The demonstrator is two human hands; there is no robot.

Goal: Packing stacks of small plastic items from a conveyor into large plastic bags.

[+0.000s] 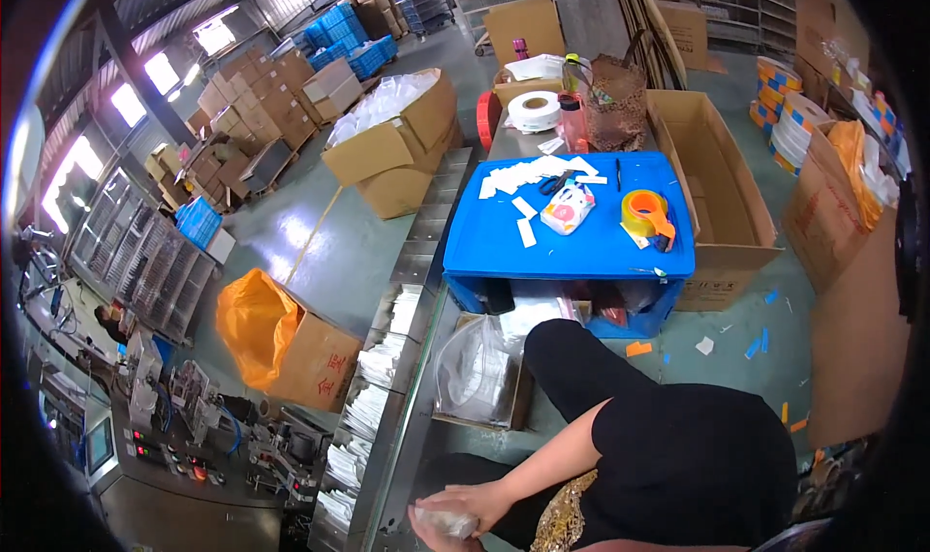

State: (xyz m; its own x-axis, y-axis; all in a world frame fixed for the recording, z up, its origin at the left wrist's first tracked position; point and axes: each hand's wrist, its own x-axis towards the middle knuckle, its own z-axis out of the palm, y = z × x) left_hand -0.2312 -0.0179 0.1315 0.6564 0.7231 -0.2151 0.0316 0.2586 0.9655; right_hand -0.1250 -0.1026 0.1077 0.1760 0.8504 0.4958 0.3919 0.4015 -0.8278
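At the lower edge, my two hands are together around a small whitish, partly see-through bundle (pixel 449 523), perhaps plastic-wrapped packets; its exact kind is unclear. My right hand (pixel 486 502) comes in from the right and curls over its top. Below and to the left, my left hand (pixel 424 533) wraps its other side, mostly cut off by the frame. Just left of them runs a metal conveyor (pixel 426 225) whose compartments hold stacks of flat white packets (pixel 366 409). An open carton (pixel 513 412) with clear plastic bags stands beyond my hands, beside my knee.
Ahead, a blue crate (pixel 572 247) serves as a table for a tape dispenser (pixel 647 218), wipes pack (pixel 568 209), scissors and white slips. A tall open carton (pixel 712 194) stands right of it. An orange-lined carton (pixel 291 339) and machinery (pixel 194 455) lie beyond the conveyor.
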